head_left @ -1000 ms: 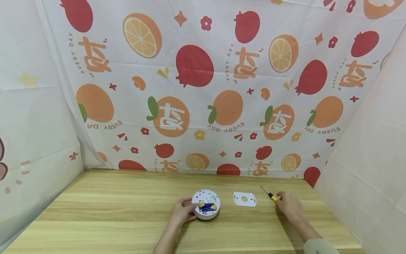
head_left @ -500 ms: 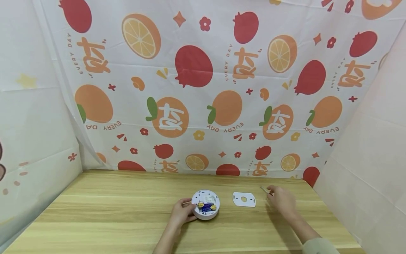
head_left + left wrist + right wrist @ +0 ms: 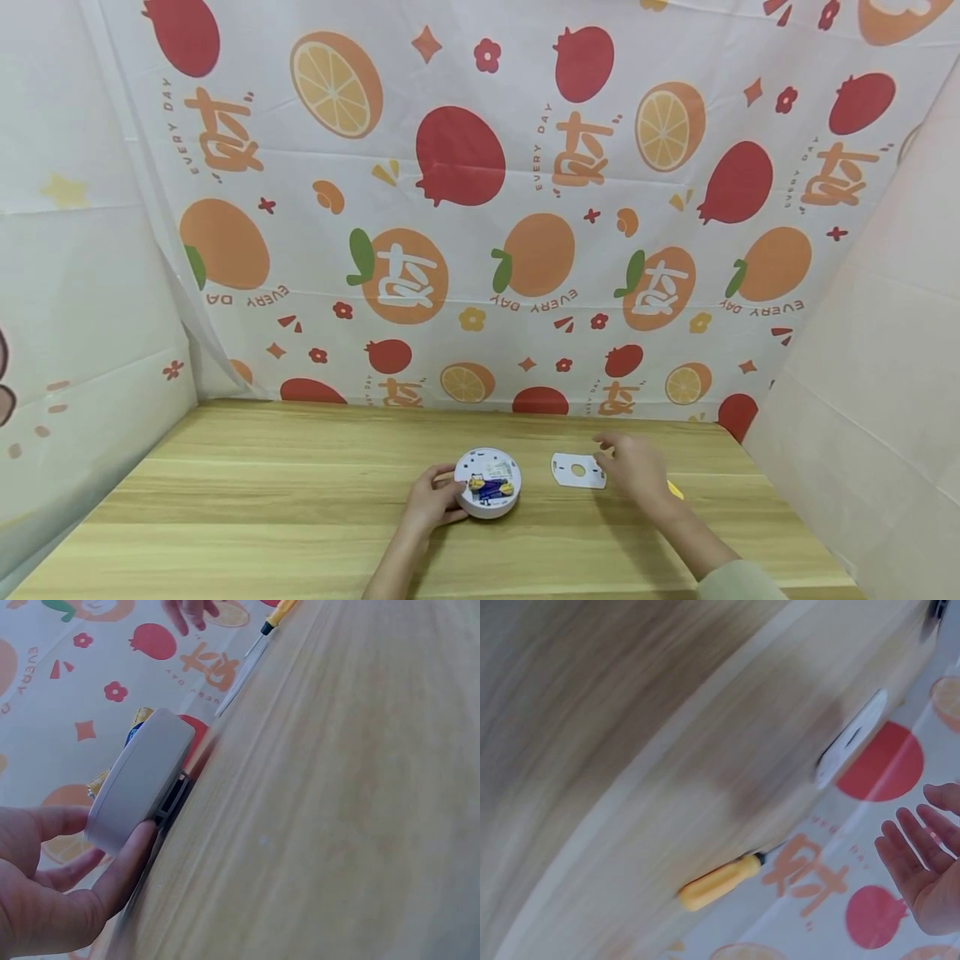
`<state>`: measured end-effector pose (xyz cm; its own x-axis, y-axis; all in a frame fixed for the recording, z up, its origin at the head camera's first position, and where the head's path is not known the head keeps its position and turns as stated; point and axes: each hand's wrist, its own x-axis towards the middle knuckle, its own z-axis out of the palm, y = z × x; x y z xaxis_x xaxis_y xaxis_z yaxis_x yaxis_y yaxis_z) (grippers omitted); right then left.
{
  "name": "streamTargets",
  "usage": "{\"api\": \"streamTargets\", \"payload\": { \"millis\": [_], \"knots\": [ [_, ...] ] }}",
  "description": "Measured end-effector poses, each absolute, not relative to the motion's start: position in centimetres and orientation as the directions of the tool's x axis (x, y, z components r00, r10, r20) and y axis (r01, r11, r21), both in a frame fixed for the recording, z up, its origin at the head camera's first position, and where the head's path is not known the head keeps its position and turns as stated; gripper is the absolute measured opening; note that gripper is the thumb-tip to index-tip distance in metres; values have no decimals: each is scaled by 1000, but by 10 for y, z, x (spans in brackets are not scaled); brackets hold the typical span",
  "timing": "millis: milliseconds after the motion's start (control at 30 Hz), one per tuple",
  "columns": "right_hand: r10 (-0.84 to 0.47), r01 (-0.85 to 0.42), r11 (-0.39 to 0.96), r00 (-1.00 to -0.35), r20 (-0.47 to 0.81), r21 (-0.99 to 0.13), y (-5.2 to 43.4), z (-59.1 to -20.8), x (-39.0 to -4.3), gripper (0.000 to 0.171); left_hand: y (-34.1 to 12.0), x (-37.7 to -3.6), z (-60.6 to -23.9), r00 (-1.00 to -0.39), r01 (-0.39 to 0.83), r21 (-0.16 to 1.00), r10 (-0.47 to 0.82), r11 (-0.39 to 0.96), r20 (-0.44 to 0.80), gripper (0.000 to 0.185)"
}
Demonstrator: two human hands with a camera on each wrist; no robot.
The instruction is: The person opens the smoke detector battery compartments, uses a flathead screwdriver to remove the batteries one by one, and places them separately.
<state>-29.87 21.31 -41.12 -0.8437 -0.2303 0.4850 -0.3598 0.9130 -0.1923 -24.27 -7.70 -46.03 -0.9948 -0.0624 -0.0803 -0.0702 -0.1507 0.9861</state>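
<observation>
My left hand [image 3: 430, 505] grips the rim of a round white smoke detector [image 3: 487, 509], thumb and fingers on its left side. Its back faces up, with two blue batteries [image 3: 491, 490] with yellow ends lying across it. In the left wrist view the detector [image 3: 146, 780] stands on its dark-slotted base right at the tabletop. My right hand [image 3: 636, 473] hovers beside a flat white mounting plate [image 3: 564, 472] with a round central hole, its fingers loosely spread and holding nothing. Under the right hand lies a screwdriver [image 3: 720, 883] with a yellow handle, mostly hidden in the head view.
The wood-grain tabletop [image 3: 262, 500] runs back to a fruit-printed cloth [image 3: 480, 333]. Pale cloth panels [image 3: 870, 375] stand at left and right.
My right hand has let go of the screwdriver, leaving it on the table, and moved left to the mounting plate. My left hand and the smoke detector have stayed in place.
</observation>
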Motion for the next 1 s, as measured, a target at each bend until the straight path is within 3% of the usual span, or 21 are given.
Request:
{"api": "streamTargets", "payload": {
  "millis": [233, 533, 1000],
  "knots": [
    [-360, -476, 861, -819, 447, -178, 186, -405, -291, 20, -79, -242, -460, -994, -84, 986, -53, -145, -93, 47],
    [-566, -633, 772, -728, 388, -62, 156, -402, -282, 21, -81, -241, -459, -994, -95, 987, -34, -126, -100, 49],
    [-687, -727, 684, -669, 283, -56, 126, -401, -274, 20, -80, -240, -457, -995, -89, 988, -29, -129, -94, 48]
  ]
}}
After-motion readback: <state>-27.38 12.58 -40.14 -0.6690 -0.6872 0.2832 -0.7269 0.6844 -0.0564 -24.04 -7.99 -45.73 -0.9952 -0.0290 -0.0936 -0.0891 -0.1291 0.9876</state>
